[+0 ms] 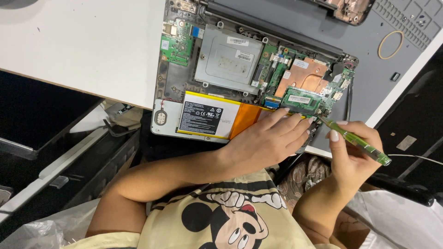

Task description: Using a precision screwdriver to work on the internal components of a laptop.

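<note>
Lying open on the white worktop (83, 50) is a laptop base (249, 69) with its cover off, hanging a little over the near edge. Starting at the left, a small round speaker (160, 118) is sitting in the corner, and beside it a flat battery (210, 115) with a black label and an orange strip.

The left hand (267, 140) is resting flat on the near edge of the base, its fingers (288, 122) stretched out side by side and pressing down near the green memory card (302, 101). This is keeping the base from sliding, which is a good thing to be doing.

The right hand (353, 154) is pinching a thin green screwdriver (357, 142) between thumb and fingertips. Its tip is pointing at the spot just right of the memory card; whether it is sitting in a screw is too small to tell. Keeping the tool straight and pushing gently is probably the safest way here, because a slip could be scratching the board. A rubber band (391, 44) is lying on the grey mat (369, 74).
</note>
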